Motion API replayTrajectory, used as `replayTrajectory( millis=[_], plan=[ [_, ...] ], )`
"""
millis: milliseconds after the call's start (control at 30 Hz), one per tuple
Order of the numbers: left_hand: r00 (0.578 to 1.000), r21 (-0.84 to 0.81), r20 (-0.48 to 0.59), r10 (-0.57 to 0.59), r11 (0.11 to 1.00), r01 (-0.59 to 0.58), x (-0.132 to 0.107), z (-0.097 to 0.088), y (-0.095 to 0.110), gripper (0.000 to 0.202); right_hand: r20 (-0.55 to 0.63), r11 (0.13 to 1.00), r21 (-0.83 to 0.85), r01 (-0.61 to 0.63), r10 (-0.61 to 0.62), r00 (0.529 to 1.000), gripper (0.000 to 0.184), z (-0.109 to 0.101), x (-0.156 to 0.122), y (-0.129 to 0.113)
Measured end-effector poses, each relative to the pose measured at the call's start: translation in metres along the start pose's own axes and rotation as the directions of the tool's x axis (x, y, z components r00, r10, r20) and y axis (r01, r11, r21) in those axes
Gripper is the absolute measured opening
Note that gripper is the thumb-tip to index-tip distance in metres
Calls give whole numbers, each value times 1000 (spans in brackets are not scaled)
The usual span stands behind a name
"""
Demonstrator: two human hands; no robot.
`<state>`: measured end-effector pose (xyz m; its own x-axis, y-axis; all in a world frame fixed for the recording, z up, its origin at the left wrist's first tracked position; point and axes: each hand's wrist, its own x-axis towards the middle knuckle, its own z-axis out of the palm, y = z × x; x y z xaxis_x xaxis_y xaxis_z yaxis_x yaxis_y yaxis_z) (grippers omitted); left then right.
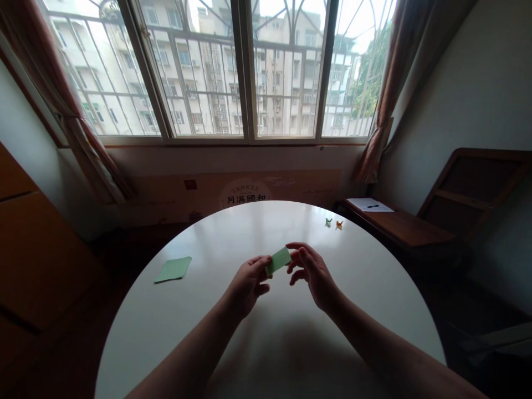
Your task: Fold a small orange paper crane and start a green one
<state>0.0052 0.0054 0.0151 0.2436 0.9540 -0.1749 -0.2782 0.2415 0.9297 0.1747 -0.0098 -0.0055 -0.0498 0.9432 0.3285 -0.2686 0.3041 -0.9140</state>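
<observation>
A small green piece of folded paper (279, 260) is held above the middle of the white round table (266, 343). My left hand (248, 282) pinches its left end between thumb and fingers. Just to the right of the paper is my right hand (313, 274), its fingers curved and spread apart. Its fingertips are close to the paper's right edge; whether they touch it I cannot tell. A larger green sheet of paper (173, 269) lies flat at the left of the table.
Two small folded paper figures, one green (328, 222) and one orange (339, 224), stand near the table's far right edge. Beyond that edge, a wooden chair (407, 221) carries a white paper (369, 205) with a pen (373, 206). A barred window (249, 83) is behind the table.
</observation>
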Motion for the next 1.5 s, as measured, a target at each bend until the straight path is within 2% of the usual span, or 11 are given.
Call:
replayTrajectory(
  millis=[100, 200, 367, 467, 567, 667, 767, 933, 1200, 1367, 1500],
  plan=[
    [992, -77, 65, -108, 991, 113, -4, 1, 1, 38, -4, 998, 49, 25, -24, 1000, 44, -1, 0, -4],
    [970, -81, 147, -196, 975, 209, -10, 3, 4, 36, 47, 995, -41, 88, -86, 995, 52, -1, 0, -8],
    [934, -3, 219, -283, 957, 290, -17, 2, 5, 28, 64, 995, -36, 95, -93, 994, 19, 2, -1, -10],
    [934, 52, 209, -289, 957, 285, -17, 0, 3, 27, -5, 998, 39, 47, -46, 999, 19, 4, -1, -7],
    [960, 122, 144, -240, 967, 223, -11, -1, -2, 29, -69, 997, 79, 18, -13, 998, 20, 1, 2, 1],
    [998, 207, 8, -69, 976, 66, 0, -5, -8, 23, -136, 991, 127, -49, 66, 989, 24, -6, 8, 13],
    [990, 316, -97, 103, 946, -68, 13, -12, -14, 23, -189, 978, 163, -130, 160, 969, 29, -13, 14, 25],
    [972, 476, -178, 151, 878, -50, 29, -22, -20, 22, -235, 967, 153, -204, 236, 943, 25, -16, 20, 33],
    [989, 530, -147, 6, 845, 74, 44, -25, -5, 29, -197, 947, -15, -321, 312, 929, 18, -9, 25, 35],
    [994, 521, -70, 79, 853, -31, 31, -25, -10, 24, -157, 966, -26, -257, 250, 955, 26, -7, 15, 32],
    [990, 471, -2, 143, 873, -125, 17, -23, -8, 34, -61, 959, 7, -282, 282, 958, 26, -8, 4, 18]
  ],
)
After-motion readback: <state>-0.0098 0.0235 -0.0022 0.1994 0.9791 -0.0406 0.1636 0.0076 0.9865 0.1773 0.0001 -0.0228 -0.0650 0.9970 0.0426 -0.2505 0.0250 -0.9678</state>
